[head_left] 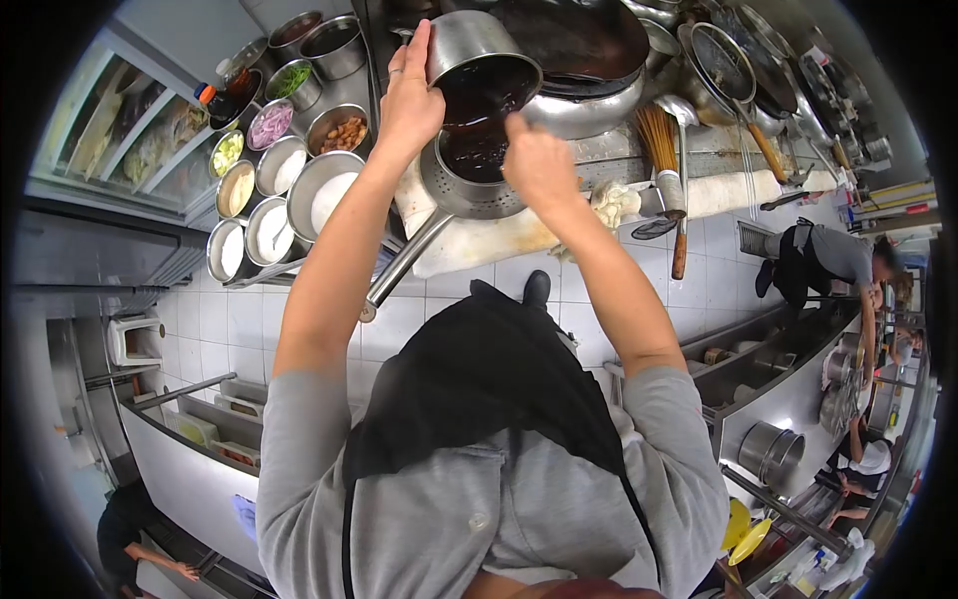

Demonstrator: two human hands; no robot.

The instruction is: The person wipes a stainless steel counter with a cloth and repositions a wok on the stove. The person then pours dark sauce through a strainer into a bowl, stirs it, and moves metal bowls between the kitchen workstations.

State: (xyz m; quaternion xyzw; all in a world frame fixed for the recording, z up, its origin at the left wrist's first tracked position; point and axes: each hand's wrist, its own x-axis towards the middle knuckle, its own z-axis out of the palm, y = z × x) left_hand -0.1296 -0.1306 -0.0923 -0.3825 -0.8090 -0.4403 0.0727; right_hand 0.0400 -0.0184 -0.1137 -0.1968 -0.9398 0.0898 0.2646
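Observation:
My left hand (412, 108) grips a steel pot (469, 35) by its side and tips it, mouth toward me. Dark liquid or sauce coats its inside. Right below its lip sits a perforated metal strainer (477, 197) with a long handle (411, 262), and dark, glossy contents show in it. My right hand (540, 165) is at the pot's lower rim, over the strainer's right edge. Its fingers are curled and smeared by motion; whatever they hold, if anything, is hidden. The strainer's base is out of sight.
Metal bowls of seasonings (321, 200) and chopped ingredients crowd the left. A large dark wok (579, 40) stands behind. To the right lie a bamboo brush (659, 150), a ladle (679, 108), a crumpled cloth (614, 203) and a round sieve (723, 60). Other people work at right and lower left.

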